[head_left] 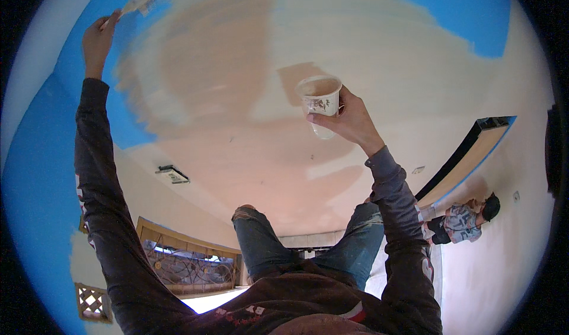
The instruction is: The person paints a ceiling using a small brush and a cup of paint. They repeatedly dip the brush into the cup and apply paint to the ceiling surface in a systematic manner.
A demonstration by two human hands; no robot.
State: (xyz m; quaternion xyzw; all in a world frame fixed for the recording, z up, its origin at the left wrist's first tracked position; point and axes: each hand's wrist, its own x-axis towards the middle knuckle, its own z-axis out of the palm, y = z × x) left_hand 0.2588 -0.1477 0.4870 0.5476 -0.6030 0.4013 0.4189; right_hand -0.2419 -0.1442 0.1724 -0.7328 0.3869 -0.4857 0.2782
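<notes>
Paintbrush (141, 2), one: left grip (98, 39) is holding its handle; long axis is slanting up-right, bristles pointing toward pale paint (302, 27). Cup (320, 104), one, whitish: right grip (354, 120) is holding it, well right of and below the brush.

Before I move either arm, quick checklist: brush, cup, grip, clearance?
1. Left hand gripping the paintbrush by its handle: ok.
2. Bristles touching the blue surface: cannot tell; they overlap it in this view, but contact isn't clear.
3. Right hand wrapped around the cup: ok.
4. Cup's mouth uncovered: ok; no lid on it.
5. Amount inside the cup: cannot tell; the level isn't readable.
6. Other person clear of both hands: ok, off at the right.
</notes>
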